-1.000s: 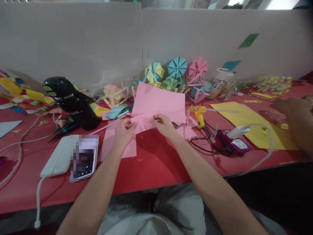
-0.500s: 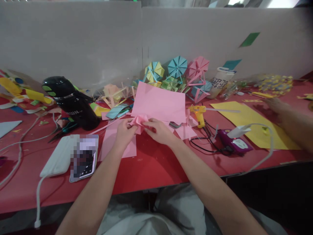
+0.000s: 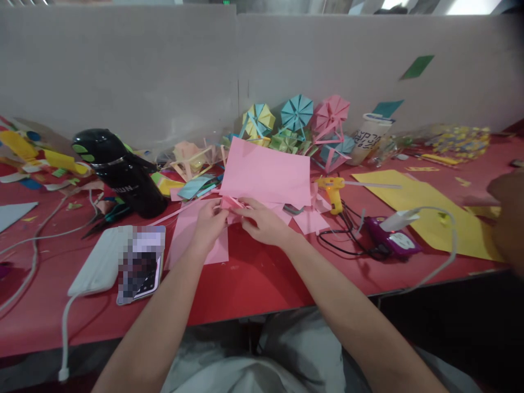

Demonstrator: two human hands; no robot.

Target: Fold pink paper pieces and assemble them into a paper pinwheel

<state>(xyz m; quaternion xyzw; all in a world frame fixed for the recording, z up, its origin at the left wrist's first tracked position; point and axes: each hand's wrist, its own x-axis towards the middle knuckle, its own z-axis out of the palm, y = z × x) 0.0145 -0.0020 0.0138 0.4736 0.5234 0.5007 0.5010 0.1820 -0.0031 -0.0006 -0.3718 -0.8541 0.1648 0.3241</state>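
In the head view, the person's left hand (image 3: 209,222) is closed in a pinch, thumb and fingertips on the left end of a folded pink paper (image 3: 231,202). The right hand (image 3: 265,221) is half curled, its fingers at the paper's right side with a gap showing between thumb and forefinger; how firmly it grips, if at all, cannot be told.

The folded paper lies between the two hands, at the near edge of a large pink sheet (image 3: 266,169) and close to a smaller pink sheet (image 3: 181,232) on the red table (image 3: 262,281). A second ago it was stretched wide with creases showing; half a second ago it was bunched into raised folds. Now it is a narrower bundle, mostly hidden by the fingers, and the right hand has come in closer to the left. That suggests the creases are being gathered together rather than spread, though the exact fold is too small to read.

At the right edge, a co-worker's hand (image 3: 506,204) has drawn back over the yellow sheet (image 3: 426,213). The glue gun (image 3: 333,192) lies where it was, untouched.
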